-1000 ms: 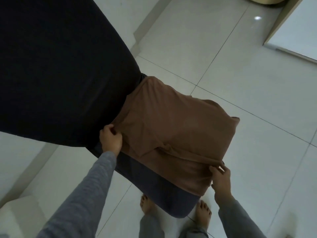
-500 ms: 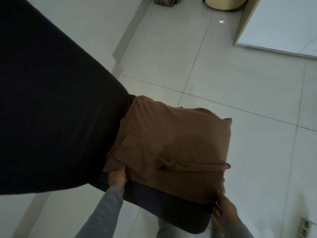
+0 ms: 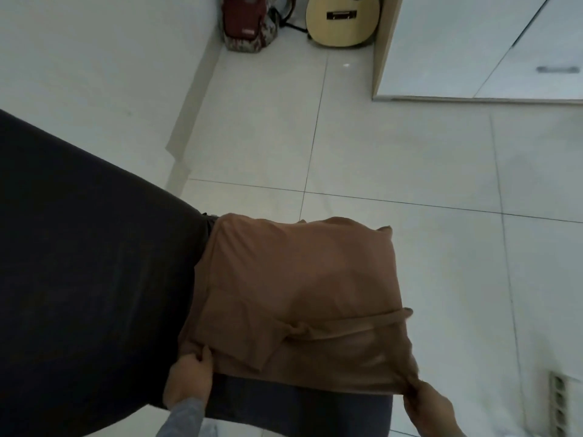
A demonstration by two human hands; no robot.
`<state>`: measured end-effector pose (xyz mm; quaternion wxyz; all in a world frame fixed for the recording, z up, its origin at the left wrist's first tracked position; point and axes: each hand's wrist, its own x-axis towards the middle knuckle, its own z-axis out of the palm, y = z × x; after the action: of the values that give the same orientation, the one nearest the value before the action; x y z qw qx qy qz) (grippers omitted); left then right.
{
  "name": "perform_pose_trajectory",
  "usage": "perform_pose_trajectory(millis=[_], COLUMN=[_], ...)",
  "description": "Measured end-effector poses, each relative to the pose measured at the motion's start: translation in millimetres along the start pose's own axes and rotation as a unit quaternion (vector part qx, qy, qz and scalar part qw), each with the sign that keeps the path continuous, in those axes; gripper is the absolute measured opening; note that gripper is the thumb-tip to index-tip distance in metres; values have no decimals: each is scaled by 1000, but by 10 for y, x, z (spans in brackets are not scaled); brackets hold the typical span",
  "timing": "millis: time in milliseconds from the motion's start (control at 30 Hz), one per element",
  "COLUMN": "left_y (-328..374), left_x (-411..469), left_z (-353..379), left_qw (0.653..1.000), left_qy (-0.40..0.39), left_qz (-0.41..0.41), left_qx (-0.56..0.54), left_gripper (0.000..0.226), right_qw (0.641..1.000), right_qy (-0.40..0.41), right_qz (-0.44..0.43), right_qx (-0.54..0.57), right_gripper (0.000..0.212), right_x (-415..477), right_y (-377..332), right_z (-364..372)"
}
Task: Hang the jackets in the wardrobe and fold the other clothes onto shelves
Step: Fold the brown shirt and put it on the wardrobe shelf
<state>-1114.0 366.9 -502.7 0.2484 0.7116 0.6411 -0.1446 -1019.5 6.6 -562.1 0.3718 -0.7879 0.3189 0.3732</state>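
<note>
Left hand (image 3: 189,378) pinching near-left corner of brown top (image 3: 299,288); right hand (image 3: 426,402) pinching near-right corner, well apart. Top lying folded on grey cloth (image 3: 296,403), above floor (image 3: 410,159). Likely squaring fold: pull both corners evenly, keep near edge taut, flatten sleeve ridge first.

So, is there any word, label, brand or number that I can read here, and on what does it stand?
No text can be read.
The dark red bag by the wall carries a small pale label, too blurred to read.
The folded brown garment and the pale wooden guitar show no print.
</note>
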Motion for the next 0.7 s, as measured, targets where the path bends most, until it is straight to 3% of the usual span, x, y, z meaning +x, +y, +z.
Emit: perform_pose_trajectory(millis=[33,67,133,167,233,300,400,500,600,700], left_y=[11,14,51,74,104,129,221,275,280,312], left_x=[-1,14,58,81,118,163,278,428,581,677], left_z=[-28,-35,-59,-61,-35,15,60,49,37,33], left_qw=[997,993,986,979,949,897,832,803,774,797], left_qy=[1,4,41,67,106,130,107,37,16,6], left_qz=[46,80,144,180,278,377,492,545,580,576], left_qx=[65,88,79,67,105,188,232,238,252,182], left_gripper=[36,30,20,19,28,51,77,64,44,34], right_qw=[998,999,995,996,995,989,971,952,933,930], right_qy=[30,33,90,77,75,77,94,99,110,140], right_qz=[-49,-20,4,2,-47,-117,-214,-286,-333,-333], right_qx=[-24,8,-41,-51,-52,-41,-47,-46,-82,-74], right_gripper=[25,19,22,18,16,24,40,49,44,29], right_x=[51,67,-17,-49,-97,-167,-189,-222,-210,-190], right_y=[59,50,-51,-125,-241,-359,-463,-571,-603,-663], right_z=[-16,-23,-7,15,100,173,281,362,485,527])
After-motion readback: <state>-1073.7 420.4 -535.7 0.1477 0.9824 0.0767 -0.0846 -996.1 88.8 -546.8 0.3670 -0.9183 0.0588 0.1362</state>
